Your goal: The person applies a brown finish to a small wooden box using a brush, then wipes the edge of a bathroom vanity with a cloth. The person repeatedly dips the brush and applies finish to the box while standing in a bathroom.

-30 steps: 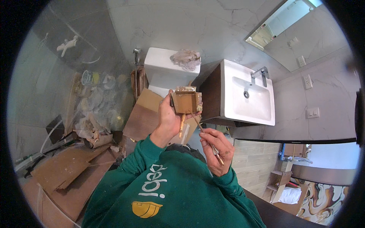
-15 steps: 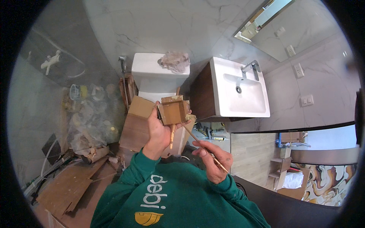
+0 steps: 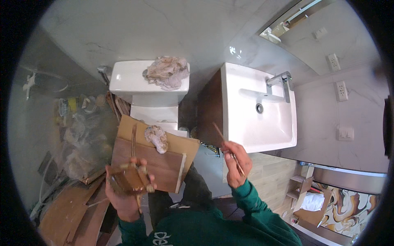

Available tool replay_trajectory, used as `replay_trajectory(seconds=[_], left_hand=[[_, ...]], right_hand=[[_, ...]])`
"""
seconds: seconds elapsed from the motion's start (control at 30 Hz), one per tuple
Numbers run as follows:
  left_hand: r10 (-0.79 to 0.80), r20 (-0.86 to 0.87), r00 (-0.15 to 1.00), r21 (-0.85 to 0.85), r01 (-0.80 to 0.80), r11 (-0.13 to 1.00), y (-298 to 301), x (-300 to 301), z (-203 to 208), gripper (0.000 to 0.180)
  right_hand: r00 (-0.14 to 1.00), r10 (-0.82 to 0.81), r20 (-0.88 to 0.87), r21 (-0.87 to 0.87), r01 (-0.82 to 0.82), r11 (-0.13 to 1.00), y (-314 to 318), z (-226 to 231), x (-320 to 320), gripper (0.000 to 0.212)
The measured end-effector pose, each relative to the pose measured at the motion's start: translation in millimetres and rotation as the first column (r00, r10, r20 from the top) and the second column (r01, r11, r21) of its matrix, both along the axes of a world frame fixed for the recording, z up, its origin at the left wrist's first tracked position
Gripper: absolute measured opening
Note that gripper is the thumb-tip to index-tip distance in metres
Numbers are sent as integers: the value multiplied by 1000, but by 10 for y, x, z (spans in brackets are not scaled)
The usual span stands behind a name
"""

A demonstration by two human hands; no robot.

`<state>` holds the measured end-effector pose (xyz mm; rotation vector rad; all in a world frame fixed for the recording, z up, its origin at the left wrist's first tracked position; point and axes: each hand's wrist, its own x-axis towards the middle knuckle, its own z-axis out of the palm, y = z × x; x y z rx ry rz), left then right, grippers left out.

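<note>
My left hand point(image 3: 120, 201) grips a small open-topped box point(image 3: 133, 180) with a brown inside and stained, rough edges. Along with it, the hand holds a thin stick point(image 3: 134, 141) that juts out beyond the box on the far side. A slim brush-like stick point(image 3: 218, 132) is pinched in my right hand point(image 3: 237, 164), its dark end pointing toward the sink cabinet. Beyond the box lies a brown wood-look panel point(image 3: 158, 168) on a cardboard sheet point(image 3: 180, 142). On these rests a crumpled, stained rag point(image 3: 156, 138).
A white toilet point(image 3: 123, 80) stands ahead, with another crumpled rag point(image 3: 168, 74) on its tank. To the right is a white sink point(image 3: 262, 131) with a chrome faucet point(image 3: 282, 81). Brown boards point(image 3: 69, 209) lie at lower left, behind glass with plastic bags point(image 3: 78, 139).
My hands have moved apart: the left carries the box down and left, while the right lifts its stick away toward the sink. The rag on the cardboard has come into sight.
</note>
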<state>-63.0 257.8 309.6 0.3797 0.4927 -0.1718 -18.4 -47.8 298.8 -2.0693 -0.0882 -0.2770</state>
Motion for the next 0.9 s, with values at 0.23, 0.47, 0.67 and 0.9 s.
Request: replay_trajectory(seconds=[0.23, 0.47, 0.67, 0.9], left_hand=[[49, -283, 958, 248, 23, 969, -368, -72, -608, 77], [123, -483, 867, 282, 21, 959, -635, -42, -1204, 72], [34, -440, 897, 255, 89, 963, -683, -139, -1699, 79], [22, -443, 896, 151, 50, 987, -593, -202, -1994, 83]], right_hand=[[993, 107, 46, -262, -91, 961, -396, -987, 914, 34], [986, 163, -18, -566, -144, 812, -433, -1421, 1131, 38], [983, 179, -29, -638, -156, 754, -488, -1568, 1184, 38], [990, 138, -31, -695, -120, 709, -398, -1674, 1160, 42]])
